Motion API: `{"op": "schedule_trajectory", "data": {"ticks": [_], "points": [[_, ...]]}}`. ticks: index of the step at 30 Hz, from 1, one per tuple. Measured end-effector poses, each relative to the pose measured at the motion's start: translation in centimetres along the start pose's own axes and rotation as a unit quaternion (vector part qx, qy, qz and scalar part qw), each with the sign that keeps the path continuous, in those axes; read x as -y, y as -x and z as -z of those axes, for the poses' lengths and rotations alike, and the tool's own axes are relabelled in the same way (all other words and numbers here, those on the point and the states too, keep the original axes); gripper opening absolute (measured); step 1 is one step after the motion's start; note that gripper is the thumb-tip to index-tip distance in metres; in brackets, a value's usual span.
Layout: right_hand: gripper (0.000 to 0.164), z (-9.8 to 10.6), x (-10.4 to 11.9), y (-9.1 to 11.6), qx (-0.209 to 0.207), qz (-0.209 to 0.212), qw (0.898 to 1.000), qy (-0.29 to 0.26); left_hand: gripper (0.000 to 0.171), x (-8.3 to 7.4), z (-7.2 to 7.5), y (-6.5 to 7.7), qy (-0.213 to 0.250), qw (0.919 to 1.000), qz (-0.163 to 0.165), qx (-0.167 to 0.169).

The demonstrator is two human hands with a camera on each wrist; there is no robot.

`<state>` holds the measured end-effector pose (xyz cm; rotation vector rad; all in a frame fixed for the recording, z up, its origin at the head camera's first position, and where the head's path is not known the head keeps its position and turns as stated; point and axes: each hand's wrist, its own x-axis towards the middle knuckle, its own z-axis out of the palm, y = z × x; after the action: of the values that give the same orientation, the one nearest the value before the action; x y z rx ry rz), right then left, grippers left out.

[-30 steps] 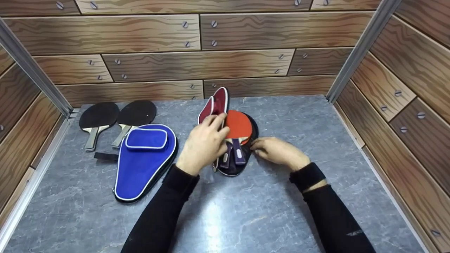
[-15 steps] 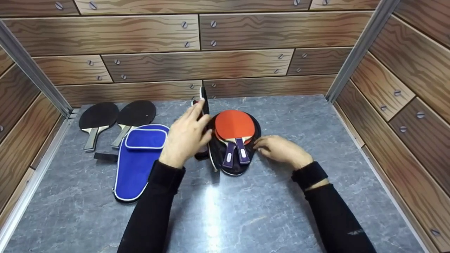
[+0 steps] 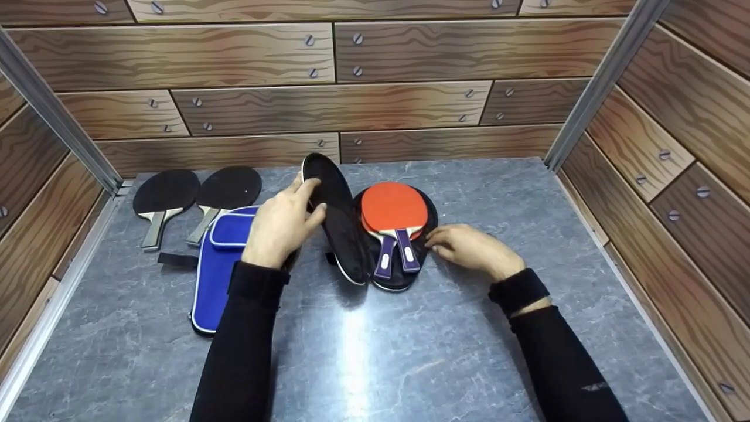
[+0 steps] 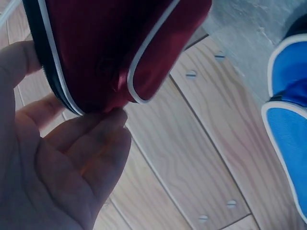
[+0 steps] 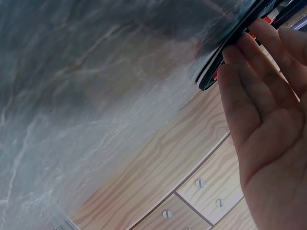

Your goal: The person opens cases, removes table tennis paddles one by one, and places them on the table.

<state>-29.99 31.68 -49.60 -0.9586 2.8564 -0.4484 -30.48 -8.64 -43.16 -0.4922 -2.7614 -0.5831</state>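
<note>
A red table tennis paddle case [image 4: 91,52] lies unzipped, its black-lined cover [image 3: 340,234] raised and tilted to the left. My left hand [image 3: 282,223] holds the cover by its white-trimmed edge, the fingers against its red outer side in the left wrist view. Two paddles with orange-red faces [image 3: 394,206] and purple handles [image 3: 406,251] overlap in the black-lined bottom half [image 3: 396,286] of the case. My right hand [image 3: 471,249] rests at the right rim of that half, its nearly straight fingertips touching the zipper edge [image 5: 211,72] in the right wrist view.
A blue paddle case [image 3: 220,281] lies to the left, partly behind my left arm. Beyond it are two black-faced paddles [image 3: 166,192] with grey handles and a black strap [image 3: 177,260]. Wood-patterned walls [image 3: 410,105] enclose the grey marbled tabletop [image 3: 457,351].
My left hand has swung the case's cover up and over to the left, uncovering both paddles and the black lining. The right hand has stayed at the rim, shifting very slightly right.
</note>
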Motion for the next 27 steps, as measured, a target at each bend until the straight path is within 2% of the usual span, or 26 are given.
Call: {"op": "schedule_trajectory", "data": {"ticks": [4,8,19,23,27], "points": [[0.028,0.0,0.0,0.0,0.0,-0.003,1.0,-0.003,0.073,1.1,0.0,0.0,0.011,0.9997,0.023,0.006],[0.029,0.0,0.0,0.0,0.003,-0.007,1.0,0.0,0.078,2.2,0.0,0.0,0.02,0.9992,0.035,0.001],[0.028,0.1,0.3,0.0,0.0,0.004,1.0,0.021,0.07,4.9,0.0,0.2,0.028,0.9984,0.045,0.018],[0.028,0.1,0.4,0.0,-0.015,0.018,0.999,0.042,0.069,5.3,-0.3,0.2,0.014,0.9985,0.047,0.026],[0.027,0.1,0.6,-0.1,-0.042,0.037,0.997,0.052,0.07,5.5,-0.8,0.2,-0.025,0.9981,0.042,0.036]]}}
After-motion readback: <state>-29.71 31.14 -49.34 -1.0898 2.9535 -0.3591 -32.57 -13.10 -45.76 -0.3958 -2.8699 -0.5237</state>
